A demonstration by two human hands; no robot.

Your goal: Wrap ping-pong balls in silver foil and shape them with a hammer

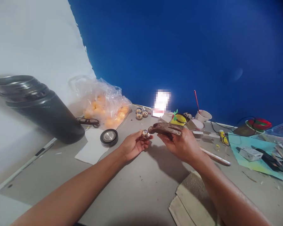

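Note:
Between the fingertips of my left hand [134, 147] is a small shiny metallic ball [145, 134] with a gold and dark pattern. My right hand [184, 147] is wrapped round a rusty claw hammer [167, 127], gripping it close to the head. The hammer's handle runs out behind my right wrist, to the right. Its striking face is right at the ball; whether the two touch I cannot tell. Similar shiny balls [139, 115] sit together on the table, beyond my left hand.
At left stand a dark open flask [44, 110] and its round lid [109, 137]. Behind are glasses [89, 121] and a plastic bag of orange balls [103, 106]. A bright phone-like screen [161, 102], a paper cup [203, 116] and a small box [250, 153] lie rearward; a folded cloth [191, 197] is in front.

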